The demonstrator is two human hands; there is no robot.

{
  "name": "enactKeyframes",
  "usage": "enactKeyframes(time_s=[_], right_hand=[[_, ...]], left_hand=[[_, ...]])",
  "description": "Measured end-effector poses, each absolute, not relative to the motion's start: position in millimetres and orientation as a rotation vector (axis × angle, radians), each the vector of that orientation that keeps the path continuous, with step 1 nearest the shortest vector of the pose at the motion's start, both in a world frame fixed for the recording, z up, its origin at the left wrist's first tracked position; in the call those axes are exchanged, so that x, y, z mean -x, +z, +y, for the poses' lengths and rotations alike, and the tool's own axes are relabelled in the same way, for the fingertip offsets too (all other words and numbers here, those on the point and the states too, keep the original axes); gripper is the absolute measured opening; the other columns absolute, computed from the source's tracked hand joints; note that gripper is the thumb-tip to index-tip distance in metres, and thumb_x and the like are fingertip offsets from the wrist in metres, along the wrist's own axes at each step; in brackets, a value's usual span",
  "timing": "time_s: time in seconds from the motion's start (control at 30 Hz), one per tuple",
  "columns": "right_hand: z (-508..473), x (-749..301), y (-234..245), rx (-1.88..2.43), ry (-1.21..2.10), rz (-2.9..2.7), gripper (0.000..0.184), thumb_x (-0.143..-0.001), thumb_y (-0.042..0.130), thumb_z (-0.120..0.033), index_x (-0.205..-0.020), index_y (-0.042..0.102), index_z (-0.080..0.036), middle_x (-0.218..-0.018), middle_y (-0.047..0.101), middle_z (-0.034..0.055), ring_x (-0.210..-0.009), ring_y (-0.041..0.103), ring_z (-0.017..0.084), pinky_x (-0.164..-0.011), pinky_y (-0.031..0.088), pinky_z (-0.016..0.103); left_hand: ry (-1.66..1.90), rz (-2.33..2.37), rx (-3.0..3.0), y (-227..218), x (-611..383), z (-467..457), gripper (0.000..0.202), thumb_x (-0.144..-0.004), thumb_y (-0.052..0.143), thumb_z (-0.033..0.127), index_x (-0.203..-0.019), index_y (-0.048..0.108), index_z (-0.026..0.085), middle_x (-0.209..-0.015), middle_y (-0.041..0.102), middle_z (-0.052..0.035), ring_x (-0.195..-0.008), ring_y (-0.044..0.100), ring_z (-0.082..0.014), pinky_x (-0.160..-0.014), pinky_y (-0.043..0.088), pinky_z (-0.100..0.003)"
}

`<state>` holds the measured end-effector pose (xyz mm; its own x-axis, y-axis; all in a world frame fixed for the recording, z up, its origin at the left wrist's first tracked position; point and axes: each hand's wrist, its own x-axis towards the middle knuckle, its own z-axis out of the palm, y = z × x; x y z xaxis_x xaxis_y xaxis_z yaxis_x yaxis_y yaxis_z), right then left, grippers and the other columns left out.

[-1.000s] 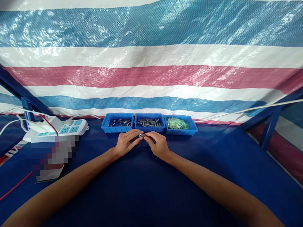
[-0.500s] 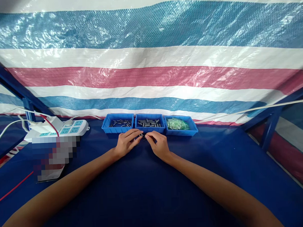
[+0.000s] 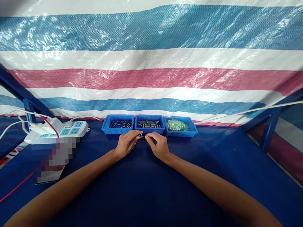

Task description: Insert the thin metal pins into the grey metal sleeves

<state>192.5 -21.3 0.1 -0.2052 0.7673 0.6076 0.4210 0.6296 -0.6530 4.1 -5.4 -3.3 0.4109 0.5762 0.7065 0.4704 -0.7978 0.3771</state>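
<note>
My left hand (image 3: 127,143) pinches a small round metal sleeve (image 3: 140,135), its ring-shaped end turned toward my other hand. Close on its right, my right hand (image 3: 158,145) has thumb and forefinger pressed together. Whatever those fingertips hold is too small to make out. A few thin metal pins (image 3: 135,146) lie on the blue tabletop below the left fingers, partly covered by them. Just behind the hands stand three blue bins: the left bin (image 3: 117,131) has thin pins, the middle bin (image 3: 150,130) grey cylinders, the right bin (image 3: 182,134) greenish clear pieces.
A white power strip (image 3: 77,128) with plugs and cables sits at the left. In front of it lies a blurred flat object (image 3: 52,176) with a red cable (image 3: 16,189). Striped sheeting (image 3: 150,78) hangs behind the table, between blue frame posts (image 3: 270,130).
The ring-shaped end of the sleeve in my left fingers shows more plainly now. Both hands stay almost in place; the whole view has shifted slightly.
</note>
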Motion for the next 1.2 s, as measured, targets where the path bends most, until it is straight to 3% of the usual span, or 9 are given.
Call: enactKeyframes(time_s=[0.2,0.4,0.53,0.73,0.87,1.07,1.2], right_hand=[[-22,-193,0,0.945,0.455,-1.816,0.022,-0.092,0.046,-0.029,-0.084,0.063,-0.017,-0.071,0.059,0.0036,-0.062,0.053,0.014,-0.059,0.043,0.025],[-22,-193,-4,0.856,0.511,-1.907,0.024,-0.091,0.047,-0.028,-0.109,0.059,-0.017,-0.079,0.059,0.0041,-0.062,0.054,0.013,-0.060,0.046,0.024],[-21,-193,-5,0.828,0.497,-1.992,0.022,-0.090,0.050,-0.029,-0.104,0.060,-0.016,-0.077,0.056,0.0032,-0.059,0.052,0.011,-0.058,0.045,0.024],[-20,-193,-4,0.900,0.412,-1.936,0.023,-0.094,0.041,-0.029,-0.091,0.060,-0.016,-0.074,0.058,0.0042,-0.066,0.055,0.015,-0.064,0.044,0.026],[-20,-194,-4,0.894,0.455,-1.945,0.034,-0.096,0.034,-0.027,-0.073,0.058,-0.018,-0.068,0.060,0.0029,-0.065,0.057,0.014,-0.066,0.043,0.026],[-22,-194,-3,0.924,0.469,-1.964,0.021,-0.093,0.043,-0.032,-0.095,0.058,-0.018,-0.075,0.059,0.0028,-0.060,0.053,0.013,-0.060,0.043,0.025],[-23,-193,-4,0.898,0.453,-2.029,0.021,-0.092,0.044,-0.032,-0.086,0.057,-0.017,-0.070,0.053,0.0012,-0.056,0.048,0.011,-0.057,0.041,0.024]], left_hand=[[1.251,0.964,-2.555,-3,-4,-5,0.032,-0.095,0.035,0.020,-0.123,0.052,0.020,-0.098,0.063,-0.0080,-0.085,0.061,-0.0128,-0.069,0.049,-0.020],[1.253,0.953,-2.519,-18,0,-1,0.025,-0.095,0.035,0.017,-0.115,0.050,0.017,-0.084,0.064,-0.0034,-0.066,0.060,-0.0097,-0.060,0.047,-0.019],[1.259,0.946,-2.530,-20,-1,0,0.021,-0.095,0.037,0.018,-0.111,0.049,0.016,-0.084,0.065,-0.0030,-0.065,0.061,-0.0097,-0.060,0.048,-0.019],[1.219,0.905,-2.592,-8,-5,-3,0.026,-0.092,0.049,0.027,-0.115,0.052,0.017,-0.094,0.067,-0.0057,-0.081,0.065,-0.0122,-0.069,0.050,-0.019],[1.250,0.870,-2.603,-6,-6,-3,0.019,-0.091,0.050,0.025,-0.106,0.057,0.017,-0.093,0.067,-0.0056,-0.083,0.064,-0.0125,-0.070,0.049,-0.020],[1.216,1.013,-2.614,-6,-6,-2,0.025,-0.094,0.042,0.031,-0.089,0.061,0.015,-0.074,0.063,-0.0029,-0.066,0.059,-0.0102,-0.058,0.041,-0.019],[1.199,0.989,-2.615,-4,-6,-3,0.034,-0.095,0.039,0.030,-0.071,0.057,0.015,-0.060,0.054,0.0007,-0.053,0.049,-0.0080,-0.052,0.035,-0.020]])
